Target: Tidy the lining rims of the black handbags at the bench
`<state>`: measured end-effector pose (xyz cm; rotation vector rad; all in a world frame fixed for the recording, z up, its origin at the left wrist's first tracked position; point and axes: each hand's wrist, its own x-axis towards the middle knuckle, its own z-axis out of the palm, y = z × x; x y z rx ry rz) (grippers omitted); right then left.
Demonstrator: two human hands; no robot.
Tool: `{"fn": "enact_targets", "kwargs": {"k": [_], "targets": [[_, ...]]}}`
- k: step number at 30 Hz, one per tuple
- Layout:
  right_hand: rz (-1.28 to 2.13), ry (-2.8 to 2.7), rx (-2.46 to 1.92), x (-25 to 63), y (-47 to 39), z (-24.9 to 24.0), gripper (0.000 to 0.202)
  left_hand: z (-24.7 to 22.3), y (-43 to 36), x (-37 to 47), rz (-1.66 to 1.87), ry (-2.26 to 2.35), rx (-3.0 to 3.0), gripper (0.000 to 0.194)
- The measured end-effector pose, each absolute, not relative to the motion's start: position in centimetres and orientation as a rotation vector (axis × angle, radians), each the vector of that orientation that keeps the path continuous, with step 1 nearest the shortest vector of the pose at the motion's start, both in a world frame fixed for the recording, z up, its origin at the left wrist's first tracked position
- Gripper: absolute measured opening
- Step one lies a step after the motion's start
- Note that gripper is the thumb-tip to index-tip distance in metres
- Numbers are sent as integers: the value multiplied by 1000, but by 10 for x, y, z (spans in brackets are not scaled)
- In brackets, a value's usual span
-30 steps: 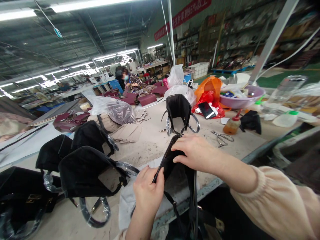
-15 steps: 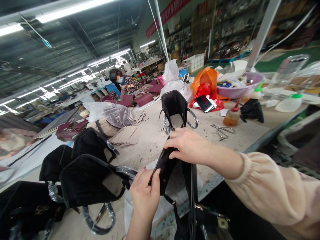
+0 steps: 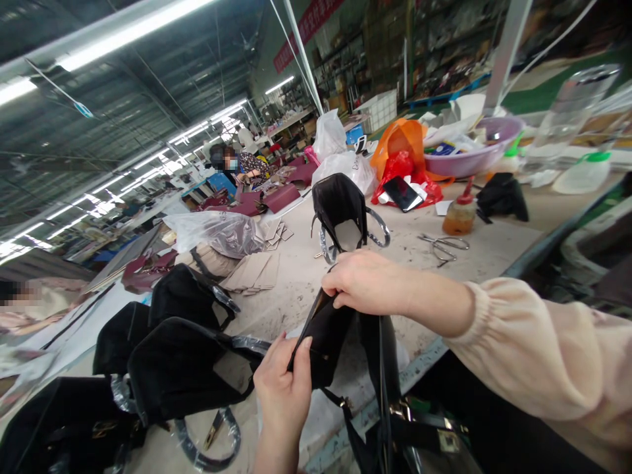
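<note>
A black handbag (image 3: 340,342) with gold-coloured fittings is in front of me, at the table's near edge. My left hand (image 3: 286,378) pinches the near end of its top edge between thumb and fingers. Farther along the same edge, my right hand (image 3: 363,283) grips with fingers curled over it; its fingertips are partly hidden. The bag's straps and lower part hang past the table edge. Just beyond my right hand stands another open black bag (image 3: 340,204) with plastic-wrapped handles. To the left of my left hand lies a black bag (image 3: 178,368) on its side.
More black bags (image 3: 59,421) crowd the left. Scissors (image 3: 444,247), an amber glue bottle (image 3: 460,214) and a phone (image 3: 402,193) lie on the right. A purple basin (image 3: 474,158) and an orange bag (image 3: 397,145) stand behind. Beige panels (image 3: 254,270) lie mid-table. A co-worker (image 3: 237,161) sits farther back.
The view has shifted slightly, so the bags on the left appear lower and further right. Both hands keep their hold on the bag's edge, with little movement.
</note>
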<state>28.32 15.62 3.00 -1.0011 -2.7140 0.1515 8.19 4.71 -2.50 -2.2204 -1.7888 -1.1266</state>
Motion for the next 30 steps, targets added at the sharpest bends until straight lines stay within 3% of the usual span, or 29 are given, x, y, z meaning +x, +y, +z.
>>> {"fn": "enact_targets", "kwargs": {"k": [11,30], "targets": [[171,-2623,-1273,278,160,31,17,-25,44,79,-1105,-1759,-2284,10],[176,-2590,-1371,269,162,34,21,-23,46,80,-1100,-1815,-2318,13]]}}
